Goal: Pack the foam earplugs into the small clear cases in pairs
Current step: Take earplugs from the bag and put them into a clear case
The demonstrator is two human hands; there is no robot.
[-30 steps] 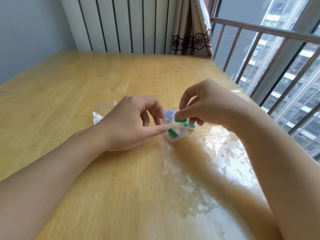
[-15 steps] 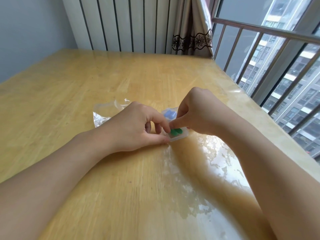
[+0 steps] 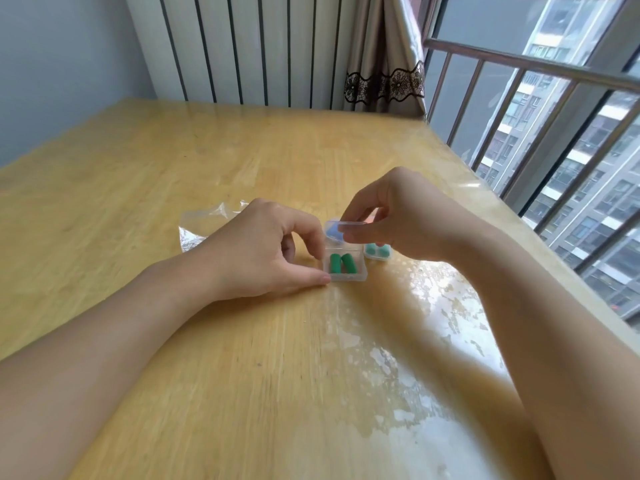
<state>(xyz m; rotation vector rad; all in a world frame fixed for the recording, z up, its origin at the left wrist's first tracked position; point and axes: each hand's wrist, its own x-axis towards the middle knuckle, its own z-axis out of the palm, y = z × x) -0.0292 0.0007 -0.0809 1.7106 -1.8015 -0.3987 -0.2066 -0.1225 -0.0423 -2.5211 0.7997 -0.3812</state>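
A small clear case (image 3: 360, 276) lies open on the wooden table (image 3: 242, 358) with two green earplugs (image 3: 342, 263) side by side in it. My left hand (image 3: 263, 251) pinches the case's left side between thumb and forefinger. My right hand (image 3: 391, 213) holds the raised clear lid (image 3: 351, 227) of that case by its edge. Behind the lid sits a case with blue earplugs (image 3: 333, 233), partly hidden. A third case (image 3: 378, 251) with teal earplugs lies under my right hand.
A crumpled clear plastic bag (image 3: 204, 225) lies behind my left hand. The table's right edge runs along a window with a metal railing (image 3: 540, 109). A radiator (image 3: 256, 50) and a curtain (image 3: 384, 57) stand at the far end.
My right hand put the second green earplug into the case, then rose and took hold of the lid. My left hand stays on the case's left side.
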